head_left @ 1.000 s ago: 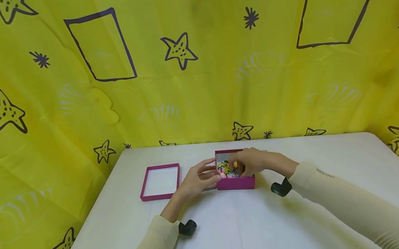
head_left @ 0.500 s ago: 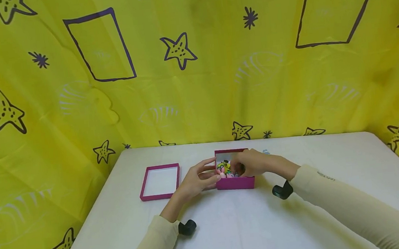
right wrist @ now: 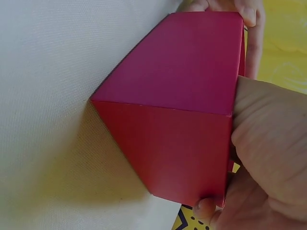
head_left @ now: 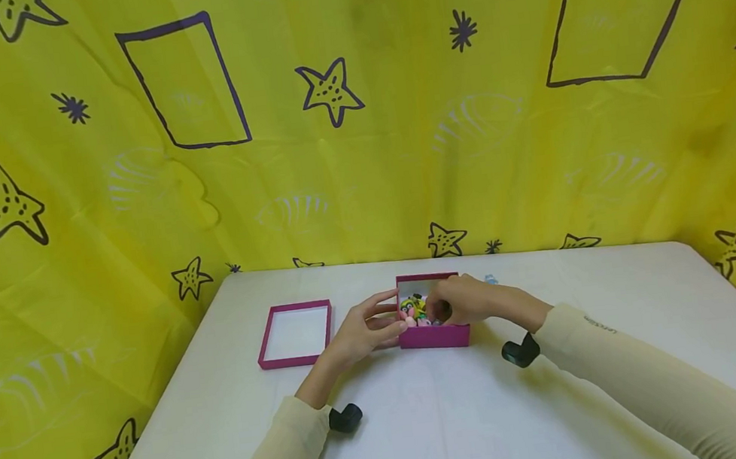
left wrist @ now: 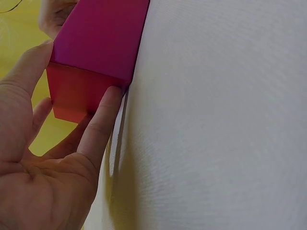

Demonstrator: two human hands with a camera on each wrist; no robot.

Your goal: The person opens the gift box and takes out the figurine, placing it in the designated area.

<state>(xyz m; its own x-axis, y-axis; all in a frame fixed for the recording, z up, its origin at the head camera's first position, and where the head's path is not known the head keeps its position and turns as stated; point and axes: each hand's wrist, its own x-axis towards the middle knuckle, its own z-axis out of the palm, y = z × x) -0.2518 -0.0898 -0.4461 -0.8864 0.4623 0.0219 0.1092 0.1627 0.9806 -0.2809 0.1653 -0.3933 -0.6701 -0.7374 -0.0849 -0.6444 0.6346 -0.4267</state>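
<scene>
Yellow curtain (head_left: pixel 394 158), white desk (head_left: pixel 430 419), magenta box (head_left: pixel 435 338) on it. Your left hand (head_left: pixel 356 334) is spread against its end; right hand (head_left: pixel 467 298) dips in, can't tell if pinching. Probably handling the trinkets (head_left: pixel 411 309); next needs a steady box.

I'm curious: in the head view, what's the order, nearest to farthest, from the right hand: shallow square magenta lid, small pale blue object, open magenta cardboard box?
1. Open magenta cardboard box: the right hand reaches into it.
2. Small pale blue object: just beyond that hand, rightward.
3. Shallow square magenta lid: far left, past the left hand.
</scene>
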